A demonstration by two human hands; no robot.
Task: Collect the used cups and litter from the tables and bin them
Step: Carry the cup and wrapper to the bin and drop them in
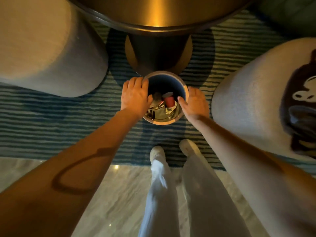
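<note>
A round bin with a pale rim and dark blue inside stands on the striped rug below me. Inside lie a red cup, a crumpled grey lump and shiny wrappers. My left hand grips the bin's left rim, thumb inside the opening. My right hand grips the right rim the same way, thumb over the edge.
A round dark table on a thick pedestal stands just beyond the bin. Pale upholstered seats sit left and right; the right one carries a dark printed cushion. My feet stand at the rug's edge on marble floor.
</note>
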